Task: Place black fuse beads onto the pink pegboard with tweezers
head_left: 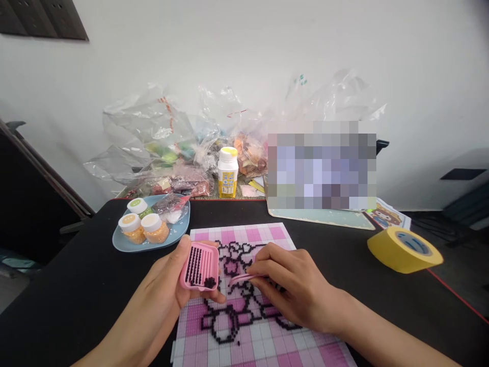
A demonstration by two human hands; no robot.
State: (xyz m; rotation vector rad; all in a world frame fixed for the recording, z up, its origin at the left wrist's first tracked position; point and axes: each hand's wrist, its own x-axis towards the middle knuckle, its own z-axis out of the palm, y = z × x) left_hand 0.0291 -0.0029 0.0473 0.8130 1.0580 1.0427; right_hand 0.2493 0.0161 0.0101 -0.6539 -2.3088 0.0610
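My left hand (173, 272) grips a small pink ridged bead tray (208, 262), tilted toward me. Black beads fill several of its grooves, and a loose clump lies in the lower right corner. In my right hand (294, 280) a pair of pink tweezers (240, 278) is pinched between thumb and fingers, its tip pointing left. Whether a bead sits at that tip is too small to tell. Below both hands lies a pink and white checkered pegboard (263, 344), carrying a black bead outline (223, 326). My right hand hides part of this outline.
On the left, a blue plate (126, 246) bears bead jars (155, 229) and a small bag. A white and yellow bottle (228, 173) stands behind the board. Yellow tape (401, 250) lies at right. Plastic bags (148, 132) line the wall; a blurred patch covers something beside them.
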